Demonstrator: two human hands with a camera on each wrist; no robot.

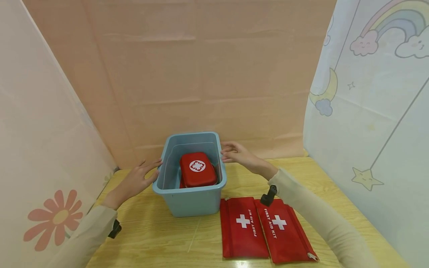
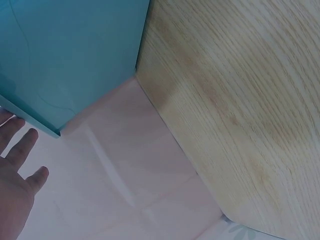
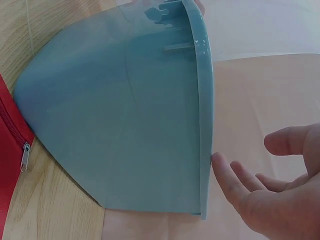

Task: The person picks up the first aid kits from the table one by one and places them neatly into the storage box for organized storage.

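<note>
A blue-grey plastic bin (image 1: 189, 203) stands on the wooden table, with a red hard-shell first aid case (image 1: 200, 177) inside it bearing a white emblem. Part of another red item shows beneath the case. At the bin's left rim is my left hand (image 1: 135, 181), its fingertips right at the edge and fingers extended. On the opposite side my right hand (image 1: 242, 156) has its fingers by the right rim, one fingertip at the lip in the right wrist view. Neither hand holds anything. The bin's outer wall (image 3: 125, 130) fills much of that view.
Two flat red first aid pouches (image 1: 240, 240) with white crosses and zippers lie side by side, right of the bin. A peach backdrop (image 1: 201, 74) rises behind the table (image 1: 161, 238). Patterned white sheets (image 1: 355, 130) hang at both sides.
</note>
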